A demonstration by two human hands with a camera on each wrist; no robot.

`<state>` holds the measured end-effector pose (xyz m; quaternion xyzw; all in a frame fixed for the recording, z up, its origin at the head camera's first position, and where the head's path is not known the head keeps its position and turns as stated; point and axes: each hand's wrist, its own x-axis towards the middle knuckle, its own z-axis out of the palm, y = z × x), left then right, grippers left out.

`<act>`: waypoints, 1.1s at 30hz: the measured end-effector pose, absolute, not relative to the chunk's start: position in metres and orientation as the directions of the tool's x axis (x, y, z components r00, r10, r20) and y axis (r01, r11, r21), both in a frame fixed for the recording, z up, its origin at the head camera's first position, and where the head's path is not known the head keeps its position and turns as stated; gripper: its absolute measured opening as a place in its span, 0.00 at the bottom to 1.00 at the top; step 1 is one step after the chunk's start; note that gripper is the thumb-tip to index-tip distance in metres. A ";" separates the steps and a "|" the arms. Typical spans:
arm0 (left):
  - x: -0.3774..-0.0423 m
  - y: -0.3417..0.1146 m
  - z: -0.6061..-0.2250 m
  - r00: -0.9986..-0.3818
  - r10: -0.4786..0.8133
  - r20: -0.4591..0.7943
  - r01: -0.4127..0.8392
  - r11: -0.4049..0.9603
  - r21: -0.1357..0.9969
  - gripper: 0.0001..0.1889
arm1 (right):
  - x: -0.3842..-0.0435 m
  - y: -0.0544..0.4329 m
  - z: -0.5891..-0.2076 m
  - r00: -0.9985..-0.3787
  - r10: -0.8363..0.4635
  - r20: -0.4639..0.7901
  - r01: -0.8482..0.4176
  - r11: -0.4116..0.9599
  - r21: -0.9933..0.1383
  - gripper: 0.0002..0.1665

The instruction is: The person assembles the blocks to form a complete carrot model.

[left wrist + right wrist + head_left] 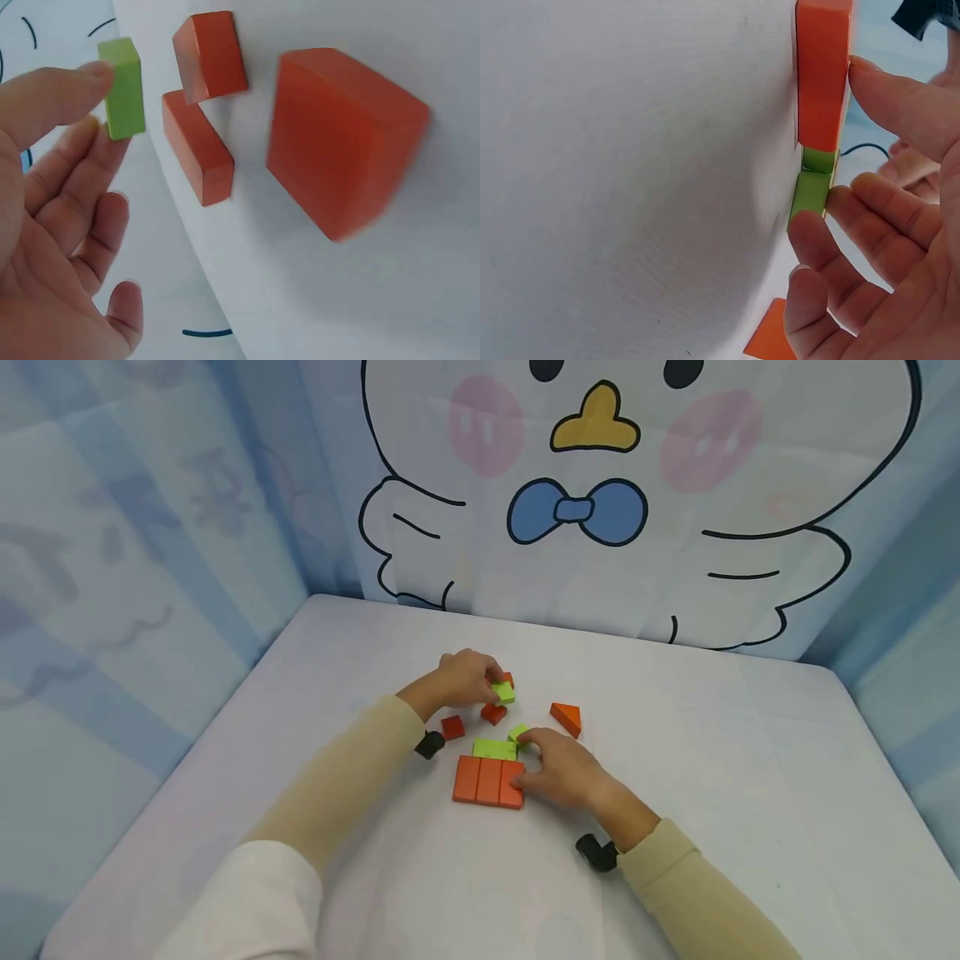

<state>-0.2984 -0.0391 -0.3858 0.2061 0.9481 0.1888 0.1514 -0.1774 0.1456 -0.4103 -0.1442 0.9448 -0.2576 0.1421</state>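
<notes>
My left hand (467, 678) pinches a small green block (124, 90) between thumb and fingertips, raised near red blocks at the back of the group. The right hand (566, 767) lies along the right side of the arranged blocks. Its thumb touches the orange block (824, 75) at the right end of a row of three, and its fingertips touch a small green block (810, 193) behind. Next to that green piece is a longer green block (493, 749), against the back of the orange row (488, 781).
Loose red blocks lie around the left hand, one (452, 727) beside its wrist and another (493, 713) below the held piece. An orange triangular block (567, 718) sits behind the right hand. A printed curtain (585, 585) hangs at the white table's (750, 793) far edge.
</notes>
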 end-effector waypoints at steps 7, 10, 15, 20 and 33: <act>-0.277 -0.067 -0.384 -0.867 0.439 -0.237 0.317 0.852 0.418 0.18 | -0.178 0.146 -0.412 -0.920 -0.340 -0.196 -0.196 0.830 -0.522 0.36; -0.267 -0.078 -0.384 -0.866 0.442 -0.232 0.311 0.842 0.441 0.18 | -0.178 0.146 -0.413 -0.921 -0.337 -0.194 -0.196 0.833 -0.517 0.36; -0.251 -0.095 -0.388 -0.868 0.420 -0.264 0.253 0.832 0.493 0.18 | -0.178 0.144 -0.413 -0.921 -0.337 -0.193 -0.196 0.833 -0.518 0.37; -0.238 -0.107 -0.393 -0.855 0.426 -0.295 0.236 0.827 0.511 0.18 | -0.177 0.145 -0.412 -0.922 -0.341 -0.182 -0.205 0.831 -0.517 0.37; -0.235 -0.101 -0.408 -0.893 0.383 -0.236 0.273 0.878 0.394 0.17 | -0.176 0.144 -0.411 -0.922 -0.341 -0.180 -0.206 0.831 -0.517 0.36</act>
